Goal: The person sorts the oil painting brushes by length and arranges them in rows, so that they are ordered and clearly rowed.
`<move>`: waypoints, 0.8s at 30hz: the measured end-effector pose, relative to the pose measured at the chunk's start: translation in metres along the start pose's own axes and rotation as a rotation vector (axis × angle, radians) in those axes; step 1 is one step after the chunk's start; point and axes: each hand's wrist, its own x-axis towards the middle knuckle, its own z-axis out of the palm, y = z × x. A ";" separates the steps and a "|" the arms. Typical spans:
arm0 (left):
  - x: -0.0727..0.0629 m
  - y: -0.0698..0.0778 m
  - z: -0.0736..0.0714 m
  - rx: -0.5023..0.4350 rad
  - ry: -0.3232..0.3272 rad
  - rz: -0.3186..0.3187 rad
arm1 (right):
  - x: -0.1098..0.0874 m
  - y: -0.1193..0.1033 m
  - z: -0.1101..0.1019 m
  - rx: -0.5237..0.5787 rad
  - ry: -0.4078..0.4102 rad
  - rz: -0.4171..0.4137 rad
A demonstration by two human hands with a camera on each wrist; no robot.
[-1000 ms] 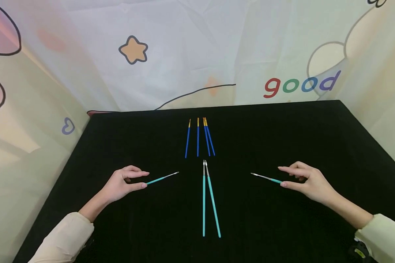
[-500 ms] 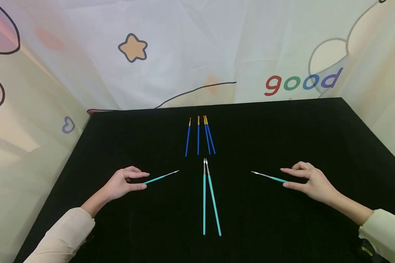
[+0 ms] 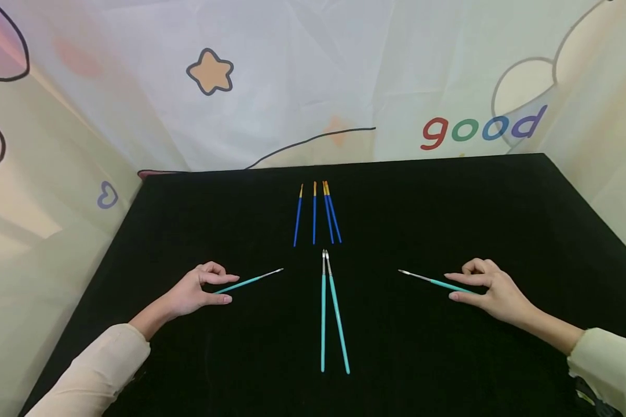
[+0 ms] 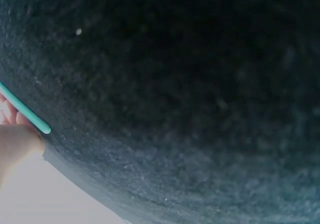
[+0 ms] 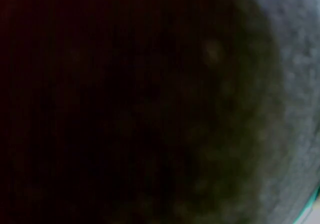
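Note:
In the head view my left hand (image 3: pixel 195 289) is low over the black table, thumb and index finger parted around the handle of a teal paintbrush (image 3: pixel 247 282). This brush points right and up with its silver tip. Mirroring it, my right hand (image 3: pixel 492 288) has thumb and index finger spread about another teal paintbrush (image 3: pixel 443 284), whose tip points left. Between the hands lie two more teal paintbrushes, one straight (image 3: pixel 323 324) and one slanted (image 3: pixel 339 324), their tips close together. The left wrist view catches a teal handle end (image 4: pixel 40 123) beside the hand; the right one shows only a sliver.
Several blue paintbrushes (image 3: pixel 314 220) with yellow ends lie farther back on the black tabletop (image 3: pixel 428 208), two of them nearly touching at the top. A printed curtain (image 3: pixel 302 75) hangs behind the table and along both sides.
Both thumbs have come away from the handles, and more of each handle shows between the fingers. The brushes stay in place; the whole head view has shifted slightly.

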 end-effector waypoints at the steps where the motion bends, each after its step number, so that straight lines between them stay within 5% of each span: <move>1: 0.000 0.000 0.000 0.002 0.009 -0.002 | 0.000 0.000 0.001 0.001 0.005 -0.003; 24: -0.001 -0.002 0.013 0.040 0.136 0.012 | -0.001 0.002 0.008 -0.031 0.072 -0.048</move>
